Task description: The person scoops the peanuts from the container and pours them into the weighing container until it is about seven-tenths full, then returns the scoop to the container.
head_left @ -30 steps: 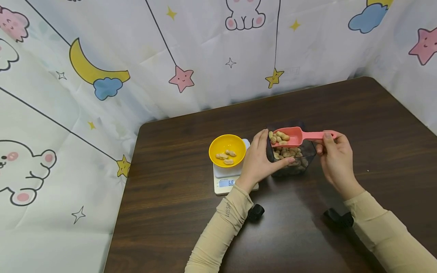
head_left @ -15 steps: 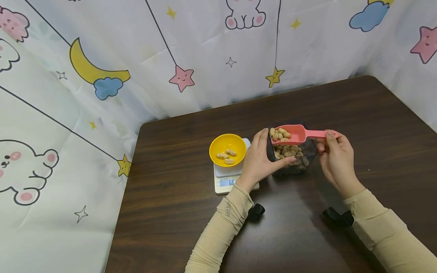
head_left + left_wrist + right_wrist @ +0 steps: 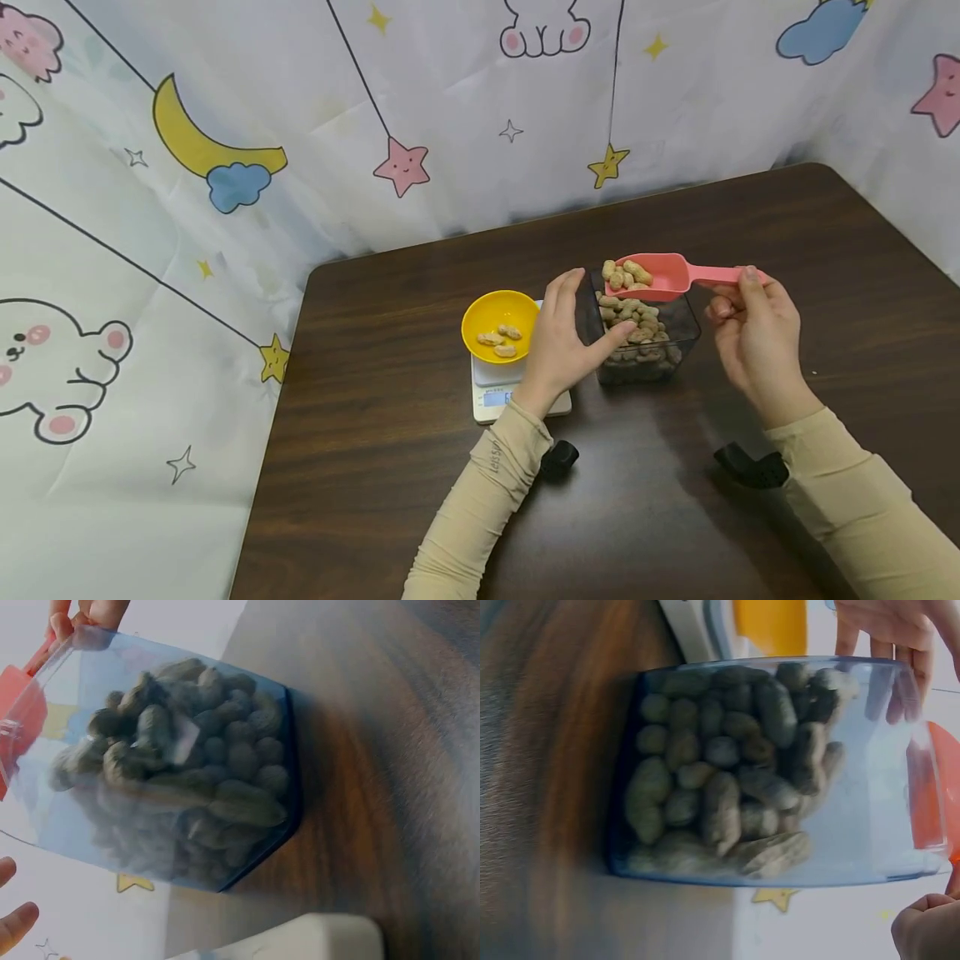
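My right hand (image 3: 761,346) pinches the handle of a pink scoop (image 3: 670,275) with several peanuts in its front. The scoop hangs over a clear dark-tinted box (image 3: 637,372), which holds many peanuts (image 3: 724,806). My left hand (image 3: 564,346) stands at the box's left side with thumb and fingers spread and no grip on it; whether it touches the box is unclear. Close by on the left, a yellow bowl (image 3: 483,317) with 3 peanuts sits on a white kitchen scale (image 3: 491,377). The left hand partly hides the scale and its display.
Everything stands on a dark wooden table (image 3: 360,433). A white printed curtain (image 3: 450,92) runs along its back. Black wrist devices show under both forearms. A tiny pale speck lies right of the right hand.
The loaded scoop has risen and shifted right with my right hand. My left hand has loosened from the box and moved slightly left. The bowl keeps its peanuts.
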`<state>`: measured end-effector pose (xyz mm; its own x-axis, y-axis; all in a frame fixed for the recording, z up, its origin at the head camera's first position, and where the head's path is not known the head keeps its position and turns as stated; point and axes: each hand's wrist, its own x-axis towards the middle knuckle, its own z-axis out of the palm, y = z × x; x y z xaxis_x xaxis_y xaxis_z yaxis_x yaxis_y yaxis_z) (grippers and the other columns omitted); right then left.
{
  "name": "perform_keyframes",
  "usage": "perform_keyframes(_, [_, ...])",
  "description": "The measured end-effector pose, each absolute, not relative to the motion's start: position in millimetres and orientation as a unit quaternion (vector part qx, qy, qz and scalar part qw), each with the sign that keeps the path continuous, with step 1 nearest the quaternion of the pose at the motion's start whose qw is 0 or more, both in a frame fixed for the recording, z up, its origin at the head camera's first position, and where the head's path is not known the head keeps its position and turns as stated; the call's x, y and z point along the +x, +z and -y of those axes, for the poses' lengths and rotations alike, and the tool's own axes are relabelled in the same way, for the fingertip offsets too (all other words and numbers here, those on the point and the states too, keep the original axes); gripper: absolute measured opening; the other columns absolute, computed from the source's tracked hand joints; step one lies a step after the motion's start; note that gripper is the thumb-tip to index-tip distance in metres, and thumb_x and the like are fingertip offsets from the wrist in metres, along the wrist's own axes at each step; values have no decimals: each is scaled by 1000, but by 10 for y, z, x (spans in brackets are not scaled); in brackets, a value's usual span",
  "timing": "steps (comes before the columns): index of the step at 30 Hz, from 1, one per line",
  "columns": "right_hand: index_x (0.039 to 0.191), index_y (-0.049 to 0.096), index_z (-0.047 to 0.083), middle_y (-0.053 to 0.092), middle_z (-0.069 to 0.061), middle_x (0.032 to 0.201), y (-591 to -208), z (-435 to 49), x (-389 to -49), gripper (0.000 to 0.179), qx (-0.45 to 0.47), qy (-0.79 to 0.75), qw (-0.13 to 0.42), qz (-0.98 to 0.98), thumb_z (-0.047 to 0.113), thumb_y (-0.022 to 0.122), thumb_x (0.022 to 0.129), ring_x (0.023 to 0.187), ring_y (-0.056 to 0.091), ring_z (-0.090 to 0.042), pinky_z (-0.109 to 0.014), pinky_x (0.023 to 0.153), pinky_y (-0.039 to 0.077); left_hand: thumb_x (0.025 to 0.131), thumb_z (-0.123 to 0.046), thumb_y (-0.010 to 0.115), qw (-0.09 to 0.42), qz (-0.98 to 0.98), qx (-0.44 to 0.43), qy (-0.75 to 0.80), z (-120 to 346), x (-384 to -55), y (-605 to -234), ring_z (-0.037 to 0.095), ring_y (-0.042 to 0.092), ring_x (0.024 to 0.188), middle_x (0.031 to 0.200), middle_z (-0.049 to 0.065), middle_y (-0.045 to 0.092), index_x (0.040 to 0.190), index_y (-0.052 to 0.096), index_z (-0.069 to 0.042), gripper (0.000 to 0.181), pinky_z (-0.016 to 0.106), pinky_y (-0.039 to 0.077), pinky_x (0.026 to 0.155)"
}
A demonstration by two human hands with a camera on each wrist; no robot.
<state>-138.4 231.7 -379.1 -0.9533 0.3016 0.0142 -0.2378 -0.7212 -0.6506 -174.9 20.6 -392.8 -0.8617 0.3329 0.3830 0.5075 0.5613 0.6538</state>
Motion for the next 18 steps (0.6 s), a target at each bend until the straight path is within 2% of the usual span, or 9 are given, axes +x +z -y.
perform_keyframes(8, [107,38,1,63,-11,77,-3651,-2172,-1460,29,-8,933,131,335,14,57,90,63,38,-16,-25,64,39,77,-47,68,155,884,-213,-387,7,-1816,-3841,19,41,129,144,6,38,142,34,-10,82,34,40,106])
perform_keyframes(18, [110,37,3,55,-5,80,-3527,-1937,-1559,33,1,923,87,376,18,58,90,65,39,-14,-23,65,42,78,-48,68,159,887,-161,-403,345,-1903,-3868,22,39,130,144,7,35,142,32,-10,82,40,38,107])
